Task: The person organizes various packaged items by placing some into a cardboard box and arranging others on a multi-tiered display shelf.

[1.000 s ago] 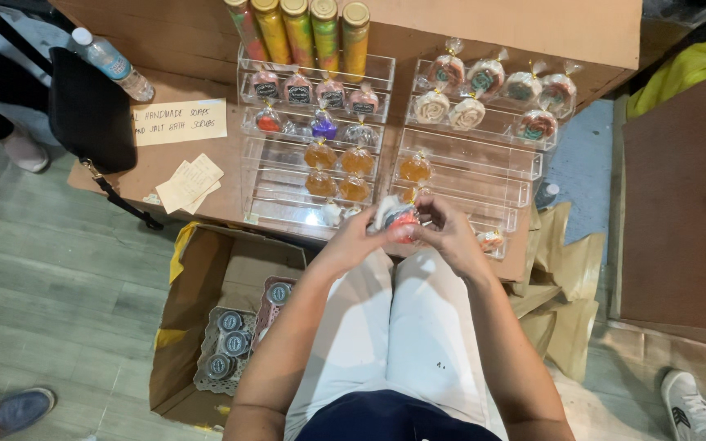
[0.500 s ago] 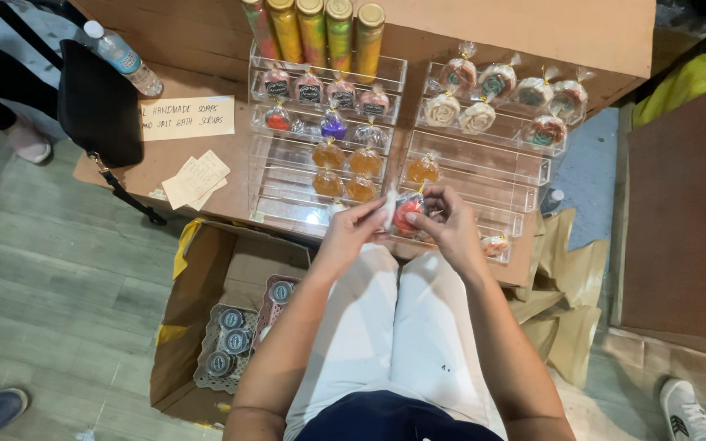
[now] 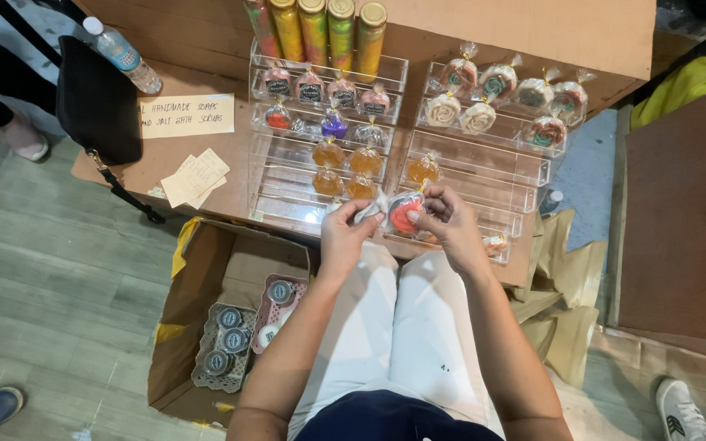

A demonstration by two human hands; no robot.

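Both hands meet at the near edge of the clear racks [image 3: 484, 167] on the brown surface [image 3: 206, 151]. The left hand [image 3: 345, 237] pinches a white wrap [image 3: 367, 211]; the right hand [image 3: 449, 219] grips a wrapped red soap [image 3: 404, 216] touching it. Orange soaps [image 3: 343, 167] sit just beyond. A box [image 3: 206, 302] with a tray of tins [image 3: 224, 349] lies near left

Red-orange wrapped soap [image 3: 406, 216], amber soaps [image 3: 345, 170], white trousers [image 3: 394, 343]
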